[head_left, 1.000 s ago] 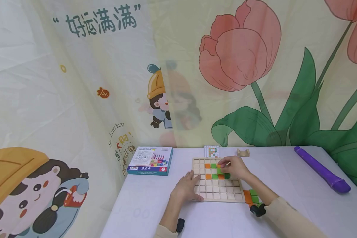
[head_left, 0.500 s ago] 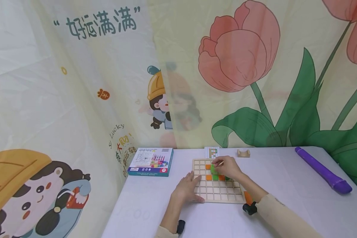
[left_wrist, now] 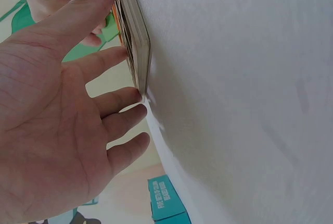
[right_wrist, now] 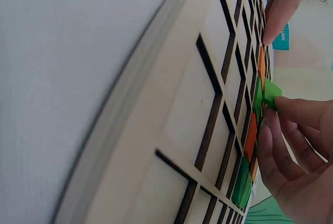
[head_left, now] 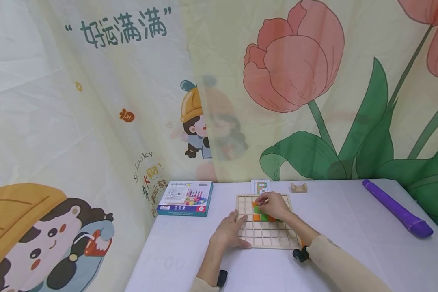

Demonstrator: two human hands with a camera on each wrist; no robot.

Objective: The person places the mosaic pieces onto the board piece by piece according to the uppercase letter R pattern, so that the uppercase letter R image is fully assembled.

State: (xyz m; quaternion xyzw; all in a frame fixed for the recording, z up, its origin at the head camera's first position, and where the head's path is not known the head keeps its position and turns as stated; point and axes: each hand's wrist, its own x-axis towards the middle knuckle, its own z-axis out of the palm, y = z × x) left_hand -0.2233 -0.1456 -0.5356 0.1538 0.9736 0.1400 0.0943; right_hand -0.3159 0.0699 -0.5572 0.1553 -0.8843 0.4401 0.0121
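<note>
A wooden grid board (head_left: 273, 240) lies on the white table, with orange and green tiles in some of its upper squares. My right hand (head_left: 275, 205) is above those squares. Its thumb and fingertips pinch a green square tile (right_wrist: 271, 94), held tilted close over the tiled part of the board in the right wrist view. An orange tile (right_wrist: 250, 138) and a dark green tile (right_wrist: 242, 182) sit in squares nearby. My left hand (head_left: 227, 230) rests along the board's left edge, fingers extended. In the left wrist view, its fingertips meet the board's side (left_wrist: 136, 36).
Behind the board are a patterned card (head_left: 260, 186) and a small wooden holder (head_left: 299, 187). A teal and white box (head_left: 185, 198) lies at left. At right is a long purple microphone-shaped object (head_left: 398, 209). My right forearm mostly covers loose tiles at the board's lower right corner.
My right hand has moved left across the board with the green tile between its fingers. The right forearm now hides most of the loose tiles. My left hand has stayed in place.
</note>
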